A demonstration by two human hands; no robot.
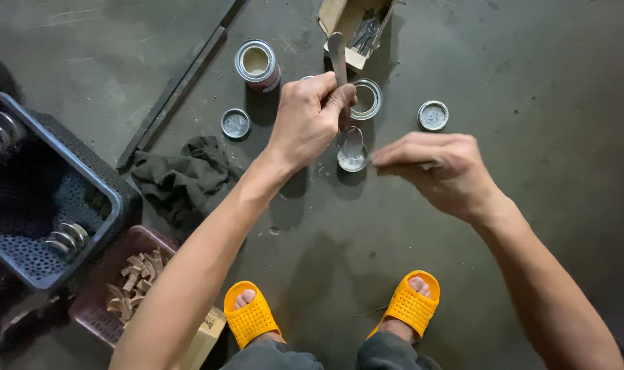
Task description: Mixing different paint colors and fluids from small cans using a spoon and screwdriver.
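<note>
Cardboard box (pixel 346 24) lies open beyond spoon-gripping left hand (pixel 310 120).

Shiny metal tins (pixel 258 64) and lids (pixel 433 115) sit on the matt, rough concrete floor (pixel 545 82) beside crumpled dark cloth (pixel 185 179) and brown cardboard box (pixel 346 24).

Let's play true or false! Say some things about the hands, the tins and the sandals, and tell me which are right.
1. The left hand grips a flat stick. True.
2. The sandals are blue. False: they are orange-yellow.
3. The open tin stands on the floor above a loose round lid. True.
4. The dark cloth lies inside the cardboard box. False: it lies on the floor, beside the dark crate.
5. The right hand holds the stick too. False: its fingers pinch together beside a small round tin.
</note>
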